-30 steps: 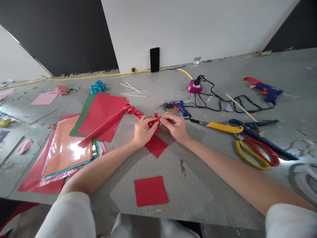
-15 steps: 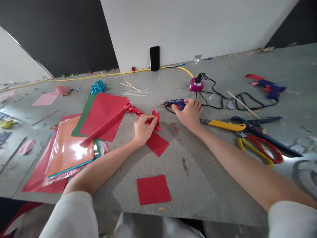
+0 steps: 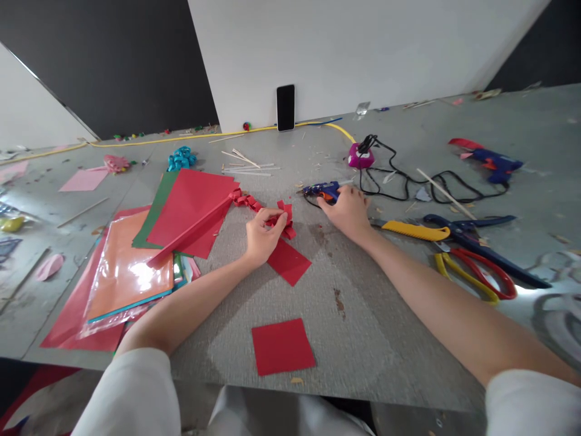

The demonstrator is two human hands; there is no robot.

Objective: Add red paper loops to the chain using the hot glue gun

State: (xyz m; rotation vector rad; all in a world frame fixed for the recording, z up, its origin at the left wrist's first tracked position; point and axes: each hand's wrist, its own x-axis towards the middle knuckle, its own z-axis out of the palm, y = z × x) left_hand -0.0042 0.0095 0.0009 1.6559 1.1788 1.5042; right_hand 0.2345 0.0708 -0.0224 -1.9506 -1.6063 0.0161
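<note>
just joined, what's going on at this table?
A person is doing paper craft. The left hand pinches a folded red paper chain against the table. The right hand rests on a blue glue gun. Red squares, a sheet stack and scissors lie around.

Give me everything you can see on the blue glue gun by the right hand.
The blue glue gun is small, seemingly plastic, with an orange trigger and a nozzle pointing left. It lies on its side on the grey table, its rear hidden under the right hand, which rests on it. A black cord trails behind; whether it joins is hidden.
</note>
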